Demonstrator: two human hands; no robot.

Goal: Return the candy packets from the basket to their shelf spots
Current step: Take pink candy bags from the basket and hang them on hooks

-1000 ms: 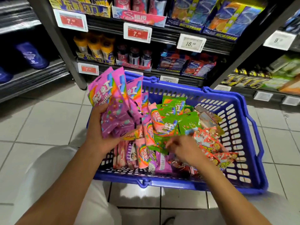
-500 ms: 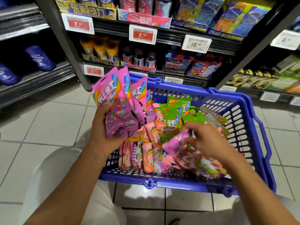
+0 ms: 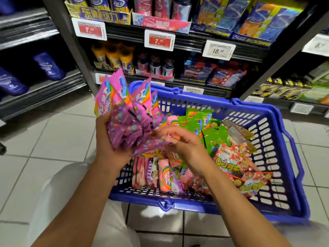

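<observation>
A blue plastic basket point(image 3: 277, 139) stands on the tiled floor, filled with candy packets: green ones point(image 3: 201, 122), red ones point(image 3: 231, 163) and pink ones point(image 3: 163, 175). My left hand point(image 3: 106, 139) grips a fanned bunch of pink-purple packets point(image 3: 124, 111) above the basket's left corner. My right hand point(image 3: 185, 148) holds one more pink-purple packet point(image 3: 153, 145) and presses it against the bottom of that bunch.
Dark shelves point(image 3: 178, 41) stand right behind the basket, stocked with gum boxes and small bottles, with price tags point(image 3: 159, 40) on the rails. Another shelf point(image 3: 35, 82) with blue packs is at the left. My pale-trousered knee point(image 3: 62, 193) is beside the basket.
My right hand lifted a pink-purple packet out of the basket and carried it left to the bunch in my left hand. The view moved nearer to the shelves.
</observation>
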